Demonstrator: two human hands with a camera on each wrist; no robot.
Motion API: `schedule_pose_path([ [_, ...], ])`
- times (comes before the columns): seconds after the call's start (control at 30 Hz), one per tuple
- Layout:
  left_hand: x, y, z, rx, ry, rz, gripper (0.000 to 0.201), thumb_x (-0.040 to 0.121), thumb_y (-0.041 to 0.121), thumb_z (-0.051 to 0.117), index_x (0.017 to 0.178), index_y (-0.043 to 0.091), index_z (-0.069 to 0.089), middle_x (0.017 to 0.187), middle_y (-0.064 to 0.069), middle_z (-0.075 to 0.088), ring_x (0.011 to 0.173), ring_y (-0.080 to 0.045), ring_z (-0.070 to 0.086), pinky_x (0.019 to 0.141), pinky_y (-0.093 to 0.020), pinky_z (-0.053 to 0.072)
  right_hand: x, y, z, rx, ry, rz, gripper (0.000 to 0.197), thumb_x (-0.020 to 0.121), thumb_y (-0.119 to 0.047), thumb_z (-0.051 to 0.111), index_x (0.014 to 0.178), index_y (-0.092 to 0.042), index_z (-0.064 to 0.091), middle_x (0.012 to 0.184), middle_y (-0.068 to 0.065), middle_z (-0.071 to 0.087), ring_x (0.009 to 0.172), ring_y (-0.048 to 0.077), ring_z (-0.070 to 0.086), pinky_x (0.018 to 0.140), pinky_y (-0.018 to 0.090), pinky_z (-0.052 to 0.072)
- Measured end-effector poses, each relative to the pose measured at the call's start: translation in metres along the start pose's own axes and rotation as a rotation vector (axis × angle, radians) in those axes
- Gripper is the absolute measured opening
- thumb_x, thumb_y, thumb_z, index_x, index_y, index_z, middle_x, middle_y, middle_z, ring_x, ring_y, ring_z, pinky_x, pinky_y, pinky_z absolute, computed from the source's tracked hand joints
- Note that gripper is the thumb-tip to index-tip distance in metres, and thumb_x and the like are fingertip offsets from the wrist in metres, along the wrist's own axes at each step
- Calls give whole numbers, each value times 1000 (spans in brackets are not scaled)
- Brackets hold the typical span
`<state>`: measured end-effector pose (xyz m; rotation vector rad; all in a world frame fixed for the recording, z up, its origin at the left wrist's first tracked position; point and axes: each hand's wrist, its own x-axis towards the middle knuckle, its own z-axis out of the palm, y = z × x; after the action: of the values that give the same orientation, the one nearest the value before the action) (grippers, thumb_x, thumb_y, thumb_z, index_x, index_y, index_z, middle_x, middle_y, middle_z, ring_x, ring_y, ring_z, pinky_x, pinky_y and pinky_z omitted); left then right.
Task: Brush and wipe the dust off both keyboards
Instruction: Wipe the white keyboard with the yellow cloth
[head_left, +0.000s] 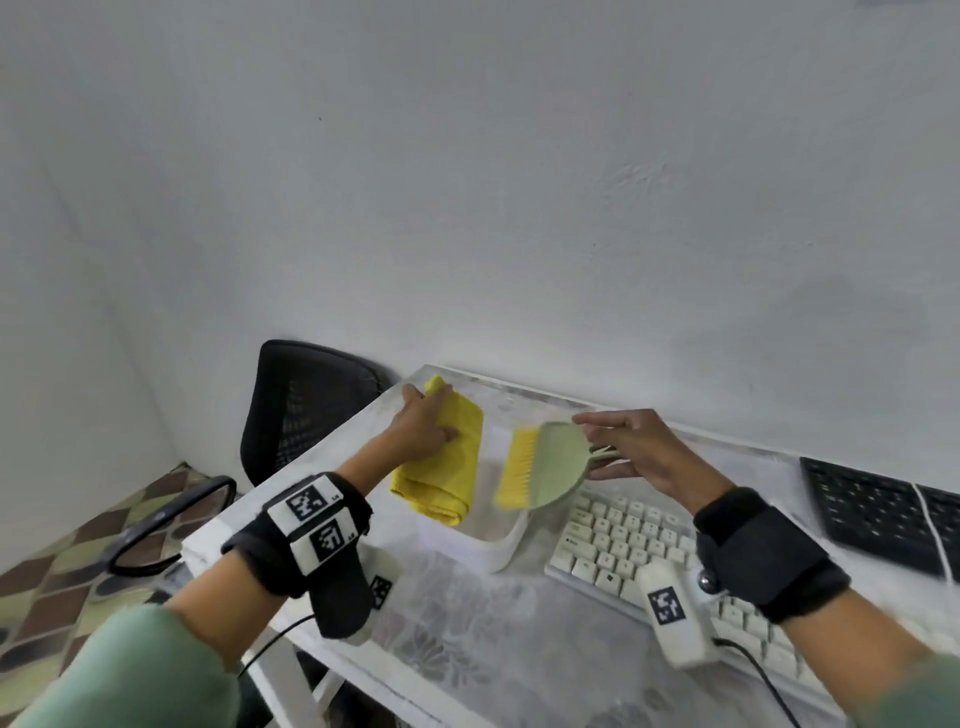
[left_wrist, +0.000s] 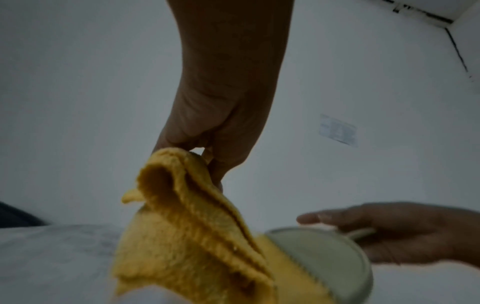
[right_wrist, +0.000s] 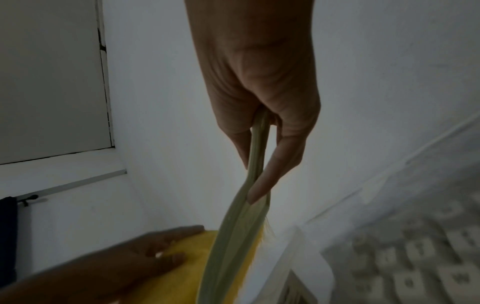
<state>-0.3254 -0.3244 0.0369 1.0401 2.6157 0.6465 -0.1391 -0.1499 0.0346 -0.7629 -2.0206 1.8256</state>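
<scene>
The left hand (head_left: 422, 432) pinches a folded yellow cloth (head_left: 448, 462) between thumb and fingers and holds it lifted above the left part of a white rectangular tray (head_left: 497, 551) on the table (head_left: 467, 649). In the left wrist view the cloth (left_wrist: 187, 236) hangs down in soft folds from the fingertips (left_wrist: 215, 176), its lower edge blurred.

The right hand (head_left: 641, 451) grips the thin handle of a pale green hand brush (head_left: 551, 467) with yellow bristles (head_left: 514, 467), the fingers curled round the handle and the index finger stretched out over the brush head. The brush hangs over the right part of the tray, bristles pointing toward the cloth and just beside it. The right wrist view shows the brush (right_wrist: 241, 226) edge-on, its handle pinched between thumb and fingers (right_wrist: 270, 181).

Just to the right of the tray lies a white keyboard (head_left: 623, 545), touching or nearly touching the tray's edge; which of the 2 cannot be told. Farther right, well apart from the tray, lies a black keyboard (head_left: 872, 509), partly cut off by the frame edge. Both keyboards rest flat on the patterned table covering.

A black mesh office chair (head_left: 301, 405) stands behind the table's left corner, against the plain wall (head_left: 467, 182).
</scene>
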Motion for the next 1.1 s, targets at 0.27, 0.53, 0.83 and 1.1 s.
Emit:
schedule_pose_path([
  [0.27,-21,-3,-19,-20,2,12,67,98,24,53,153,19,14,147,-18,14,132,-36,33,107,-33,29,10,31,48,-46,13,84,32,91,-10,58,122,-4,58,95,17,60,62,25,64,57,33,59],
  [0.53,-27,20,-5,-51,-51,120,61,99,24,48,152,20,17,143,-17,21,131,-29,33,100,-24,29,-20,31,29,-482,161,-142,42,94,-30,51,135,-26,47,90,-5,62,87,16,59,76,28,47],
  [0.83,-48,146,53,-145,-190,491,62,101,16,44,152,13,10,138,-18,21,128,-28,33,89,-18,27,-110,27,-44,-383,363,-237,47,94,-36,44,135,-49,23,115,1,59,108,13,55,70,7,39],
  [1.1,-94,247,143,-162,-449,623,65,101,13,42,152,10,2,146,-20,15,134,-30,29,98,-19,26,-183,64,-128,-278,582,-132,55,90,-18,59,138,-34,37,116,0,57,84,9,59,70,17,51],
])
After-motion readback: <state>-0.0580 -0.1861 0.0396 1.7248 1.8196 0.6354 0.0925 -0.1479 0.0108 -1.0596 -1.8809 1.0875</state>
